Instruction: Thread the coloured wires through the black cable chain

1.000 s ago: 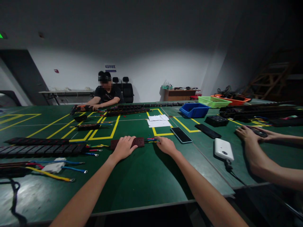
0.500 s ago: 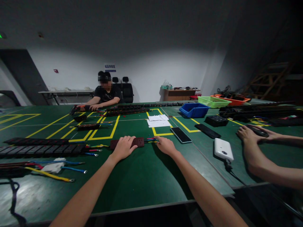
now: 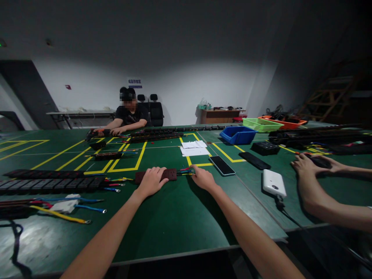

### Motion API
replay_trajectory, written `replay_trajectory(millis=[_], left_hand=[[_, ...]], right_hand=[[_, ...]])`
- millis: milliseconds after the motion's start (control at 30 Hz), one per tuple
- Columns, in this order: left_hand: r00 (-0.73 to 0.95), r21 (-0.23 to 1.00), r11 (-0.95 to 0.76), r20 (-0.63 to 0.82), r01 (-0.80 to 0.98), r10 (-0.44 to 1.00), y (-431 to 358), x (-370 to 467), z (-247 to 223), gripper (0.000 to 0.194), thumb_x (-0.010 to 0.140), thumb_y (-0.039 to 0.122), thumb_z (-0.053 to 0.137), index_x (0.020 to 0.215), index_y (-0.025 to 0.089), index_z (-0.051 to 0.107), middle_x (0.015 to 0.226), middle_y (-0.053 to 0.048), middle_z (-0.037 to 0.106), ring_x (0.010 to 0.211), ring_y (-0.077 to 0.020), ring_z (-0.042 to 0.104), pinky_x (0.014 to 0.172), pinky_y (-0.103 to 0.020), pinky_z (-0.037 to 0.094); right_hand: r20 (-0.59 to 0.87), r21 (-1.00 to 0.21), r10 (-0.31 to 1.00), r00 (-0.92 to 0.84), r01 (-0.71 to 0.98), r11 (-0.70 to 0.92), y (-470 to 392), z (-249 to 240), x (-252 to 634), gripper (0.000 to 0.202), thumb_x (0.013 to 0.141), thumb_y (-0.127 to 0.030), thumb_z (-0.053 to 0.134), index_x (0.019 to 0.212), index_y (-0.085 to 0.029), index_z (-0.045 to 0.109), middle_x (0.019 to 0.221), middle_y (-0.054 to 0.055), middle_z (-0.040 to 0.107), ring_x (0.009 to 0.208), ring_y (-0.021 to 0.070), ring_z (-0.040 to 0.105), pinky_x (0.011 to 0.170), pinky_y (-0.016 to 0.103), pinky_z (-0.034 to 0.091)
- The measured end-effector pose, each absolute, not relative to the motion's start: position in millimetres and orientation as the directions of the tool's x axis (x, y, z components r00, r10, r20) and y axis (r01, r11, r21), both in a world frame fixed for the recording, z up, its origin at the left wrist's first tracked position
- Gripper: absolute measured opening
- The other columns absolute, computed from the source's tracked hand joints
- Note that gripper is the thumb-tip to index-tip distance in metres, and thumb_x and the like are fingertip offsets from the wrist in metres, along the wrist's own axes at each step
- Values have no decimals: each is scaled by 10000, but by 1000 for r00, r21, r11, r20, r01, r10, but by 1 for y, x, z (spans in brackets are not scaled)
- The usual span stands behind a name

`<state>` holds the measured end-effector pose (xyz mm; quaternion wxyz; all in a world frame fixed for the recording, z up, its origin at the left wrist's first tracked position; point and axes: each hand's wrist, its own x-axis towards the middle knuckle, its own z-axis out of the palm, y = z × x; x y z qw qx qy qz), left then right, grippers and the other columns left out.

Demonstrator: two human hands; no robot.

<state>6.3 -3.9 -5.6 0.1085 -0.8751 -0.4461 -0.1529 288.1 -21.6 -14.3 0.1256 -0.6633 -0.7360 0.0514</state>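
We found the room rather dim. The white wall [image 3: 174,112] was palest in its lower middle, and above this the grey deepened almost to black toward the upper corners. On the green tabletop [image 3: 162,221] a whitish glare shone at lower left, and a soft shadow spread beneath the right hand [image 3: 202,178] and along its forearm [image 3: 244,224]. Near the borders we saw stretching: the grey door [image 3: 29,89] leaned, and the wooden frame [image 3: 328,95] looked murky and blurred.

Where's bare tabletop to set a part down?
Bare green tabletop lies between the person's forearms, from the dark red strip to the near edge; another patch lies between the right forearm and the white device. Crowded: left, with black strips and wires; right, co-worker's hands.
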Motion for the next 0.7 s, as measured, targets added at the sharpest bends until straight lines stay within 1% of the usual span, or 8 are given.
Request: replay_trajectory(millis=[67, 133, 233, 300, 367, 433, 600, 700], left_hand=[[555, -57, -578, 368, 814, 746, -3, 6, -7, 514, 989, 520, 468, 1364, 173, 525, 1216, -127, 654, 1078, -267, 589, 927, -395, 413], [555, -62, -576, 369, 815, 745, -3, 6, -8, 521, 987, 526, 467, 1364, 171, 525, 1210, -129, 656, 1080, -272, 588, 927, -399, 413], [557, -62, -579, 373, 813, 742, -1, 5, -9, 520, 987, 529, 462, 1367, 180, 523, 1209, -131, 656, 1081, -274, 587, 925, -401, 413], [559, -60, -582, 376, 811, 739, -1, 5, -10, 516, 986, 528, 463, 1365, 183, 523, 1211, -132, 654, 1075, -273, 588, 921, -400, 414], [560, -62, -583, 377, 810, 738, -1, 5, -10, 512, 985, 526, 467, 1360, 182, 525, 1208, -132, 654, 1073, -274, 588, 917, -400, 414], [559, -64, -580, 376, 812, 740, 0, 5, -10, 509, 983, 526, 473, 1356, 184, 527, 1205, -131, 654, 1071, -275, 589, 915, -399, 415], [555, -54, -580, 375, 813, 743, -1, 5, -9, 517, 984, 530, 469, 1362, 182, 522, 1215, -127, 651, 1070, -269, 589, 922, -400, 418], [555, -44, -583, 369, 812, 745, -2, 5, -8, 517, 988, 530, 458, 1361, 177, 524, 1216, -130, 652, 1073, -268, 587, 926, -404, 418]], right_hand=[[107, -229, 988, -109, 965, 131, -22, -14, 288, 459, 949, -226, 439, 1396, -300, 506, 1240, 77, 690, 1070, 265, 672, 808, 326, 460], [89, -220, 991, -102, 968, 119, -22, -14, 288, 439, 948, -225, 434, 1367, -302, 540, 1233, 79, 695, 1077, 270, 671, 815, 330, 459], [91, -234, 994, -67, 968, 86, -22, -14, 287, 421, 950, -232, 442, 1364, -251, 517, 1162, 105, 713, 1013, 273, 688, 781, 326, 458], [91, -246, 995, -47, 967, 68, -21, -14, 286, 363, 960, -249, 443, 1309, -207, 531, 1109, 121, 720, 970, 270, 693, 755, 315, 454], [84, -249, 996, -41, 967, 61, -20, -15, 286, 288, 970, -262, 438, 1217, -190, 567, 1087, 125, 720, 962, 266, 692, 747, 306, 450], [78, -250, 996, -47, 966, 65, -20, -15, 287, 264, 977, -271, 436, 1185, -193, 579, 1084, 123, 720, 965, 263, 690, 750, 300, 448], [85, -232, 994, -63, 969, 81, -22, -13, 287, 464, 964, -247, 442, 1428, -264, 454, 1152, 107, 716, 998, 276, 692, 784, 328, 457], [72, -220, 993, -98, 969, 112, -24, -11, 288, 486, 962, -232, 424, 1437, -315, 482, 1212, 89, 704, 1060, 279, 681, 800, 331, 459]])
